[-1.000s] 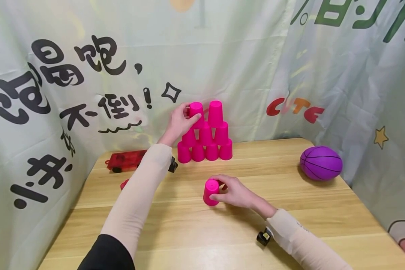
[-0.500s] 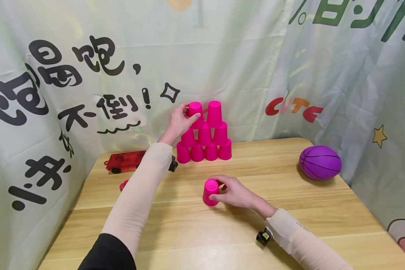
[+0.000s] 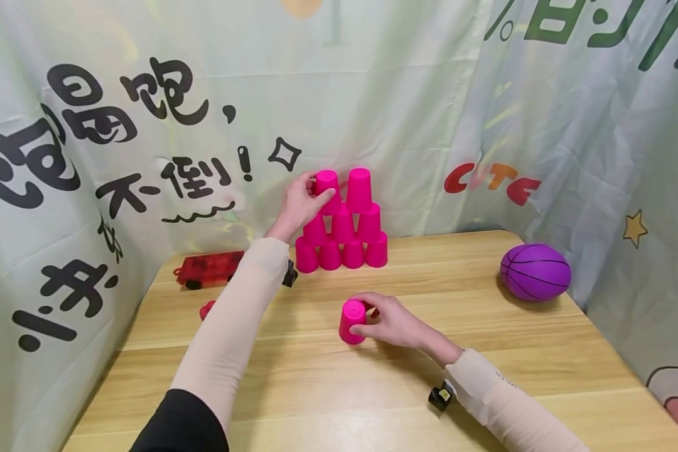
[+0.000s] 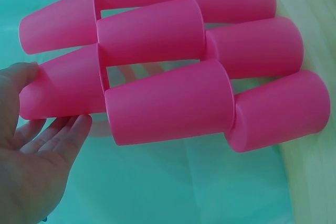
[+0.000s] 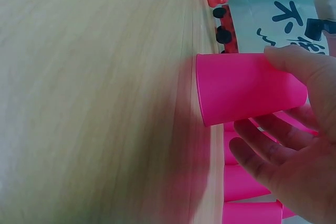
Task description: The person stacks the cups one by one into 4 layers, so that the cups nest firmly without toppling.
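Note:
Pink plastic cups (image 3: 343,225), all mouth down, stand stacked as a pyramid at the back of the table, with three in the middle row and two on top. My left hand (image 3: 299,206) pinches the top-left cup (image 4: 63,85) between thumb and fingers; that cup rests on the row below. Nearer the front, my right hand (image 3: 394,322) grips a single upside-down pink cup (image 3: 353,324), its thumb on the near side and fingers on the far side. In the right wrist view this cup's wide rim lies close to the tabletop.
On the wooden table (image 3: 457,295), a red toy car (image 3: 209,270) stands at the back left, partly behind my left sleeve. A small red object (image 3: 206,309) peeks out beside that sleeve. A purple basketball (image 3: 535,272) sits at the right edge. Printed cloth (image 3: 407,113) hangs behind.

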Tool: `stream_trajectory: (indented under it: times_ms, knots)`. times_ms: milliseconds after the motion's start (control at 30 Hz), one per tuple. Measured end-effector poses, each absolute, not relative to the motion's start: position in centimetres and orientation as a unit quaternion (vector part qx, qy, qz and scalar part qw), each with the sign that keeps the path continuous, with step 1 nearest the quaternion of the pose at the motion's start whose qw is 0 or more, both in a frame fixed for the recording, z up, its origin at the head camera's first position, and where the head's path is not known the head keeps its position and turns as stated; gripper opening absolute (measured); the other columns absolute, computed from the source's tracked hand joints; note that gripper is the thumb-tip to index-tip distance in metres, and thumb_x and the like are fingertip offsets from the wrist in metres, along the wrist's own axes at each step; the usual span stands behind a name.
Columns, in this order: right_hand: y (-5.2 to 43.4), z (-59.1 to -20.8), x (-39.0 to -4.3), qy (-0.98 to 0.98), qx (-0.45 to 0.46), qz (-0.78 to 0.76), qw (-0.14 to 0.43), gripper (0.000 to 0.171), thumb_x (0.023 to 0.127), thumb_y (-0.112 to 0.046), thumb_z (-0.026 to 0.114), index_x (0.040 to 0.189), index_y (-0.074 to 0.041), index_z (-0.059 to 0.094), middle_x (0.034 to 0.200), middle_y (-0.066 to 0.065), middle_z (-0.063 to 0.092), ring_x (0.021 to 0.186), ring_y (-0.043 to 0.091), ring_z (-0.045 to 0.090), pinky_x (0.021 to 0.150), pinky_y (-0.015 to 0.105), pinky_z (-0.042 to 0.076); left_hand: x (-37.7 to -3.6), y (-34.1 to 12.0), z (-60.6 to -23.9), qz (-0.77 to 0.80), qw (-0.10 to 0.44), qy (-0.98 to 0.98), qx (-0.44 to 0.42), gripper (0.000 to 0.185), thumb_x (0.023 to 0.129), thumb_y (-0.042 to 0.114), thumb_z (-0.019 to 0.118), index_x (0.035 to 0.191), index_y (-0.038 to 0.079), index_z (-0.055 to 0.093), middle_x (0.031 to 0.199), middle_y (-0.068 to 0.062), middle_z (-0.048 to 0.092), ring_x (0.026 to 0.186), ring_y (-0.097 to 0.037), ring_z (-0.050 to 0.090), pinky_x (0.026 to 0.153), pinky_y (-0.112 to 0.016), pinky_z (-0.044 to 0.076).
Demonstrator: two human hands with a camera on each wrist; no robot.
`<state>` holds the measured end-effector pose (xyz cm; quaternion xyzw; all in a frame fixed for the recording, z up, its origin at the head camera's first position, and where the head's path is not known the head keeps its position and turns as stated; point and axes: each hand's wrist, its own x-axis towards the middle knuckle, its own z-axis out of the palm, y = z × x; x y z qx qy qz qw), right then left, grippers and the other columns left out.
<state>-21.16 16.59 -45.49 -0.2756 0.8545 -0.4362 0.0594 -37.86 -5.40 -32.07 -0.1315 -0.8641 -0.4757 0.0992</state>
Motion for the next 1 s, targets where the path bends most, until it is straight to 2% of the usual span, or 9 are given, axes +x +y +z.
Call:
stream_trajectory:
  times_ms: [233, 400, 633, 833, 1000]
  knots:
    - [16.5, -45.5, -21.1, 0.853, -0.275, -0.440, 0.061, 0.049, 0.090, -0.020, 0.085, 0.134, -0.009, 0.065, 0.119, 0.003, 0.073, 0.103, 0.018, 0.069, 0.092, 0.049, 0.063, -37.8, -5.4, -32.1, -0.478, 0.090, -0.864, -0.127, 0.059, 0.099, 0.031, 0.075, 0.150, 0.010, 0.053, 0.130, -0.015, 0.067, 0.116, -0.030, 0.066, 0.101, -0.043, 0.059]
    - [16.5, -45.5, -21.2, 0.852, -0.276, -0.442, 0.060, 0.048, 0.090, -0.021, 0.085, 0.133, -0.010, 0.066, 0.118, 0.002, 0.073, 0.103, 0.018, 0.068, 0.091, 0.049, 0.062, -38.0, -5.7, -31.9, -0.477, 0.095, -0.864, -0.130, 0.064, 0.098, 0.037, 0.076, 0.152, 0.011, 0.052, 0.131, -0.016, 0.068, 0.118, -0.031, 0.067, 0.103, -0.043, 0.058]
    - [16.5, -45.6, -21.3, 0.854, -0.273, -0.439, 0.056, 0.048, 0.090, -0.023, 0.085, 0.132, -0.011, 0.066, 0.116, 0.000, 0.073, 0.104, 0.017, 0.068, 0.091, 0.047, 0.062, -38.2, -7.4, -32.3, -0.512, 0.113, -0.844, -0.118, 0.061, 0.101, 0.044, 0.068, 0.151, 0.013, 0.053, 0.135, -0.018, 0.068, 0.125, -0.032, 0.066, 0.108, -0.044, 0.055]
    - [16.6, -45.6, -21.3, 0.854, -0.273, -0.439, 0.058, 0.048, 0.090, -0.024, 0.085, 0.133, -0.012, 0.067, 0.117, 0.000, 0.073, 0.103, 0.017, 0.068, 0.091, 0.046, 0.063, -37.7, -10.3, -34.9, -0.489, 0.129, -0.857, -0.104, 0.051, 0.104, 0.038, 0.064, 0.146, 0.009, 0.059, 0.128, -0.020, 0.072, 0.122, -0.034, 0.068, 0.108, -0.047, 0.055]
    - [16.7, -45.7, -21.3, 0.851, -0.275, -0.444, 0.059, 0.050, 0.090, -0.023, 0.085, 0.134, -0.011, 0.066, 0.118, 0.002, 0.073, 0.103, 0.021, 0.069, 0.091, 0.049, 0.063, -37.4, -12.2, -38.5, -0.476, 0.118, -0.865, -0.106, 0.046, 0.104, 0.030, 0.066, 0.141, 0.003, 0.063, 0.123, -0.025, 0.073, 0.117, -0.039, 0.070, 0.104, -0.050, 0.056]
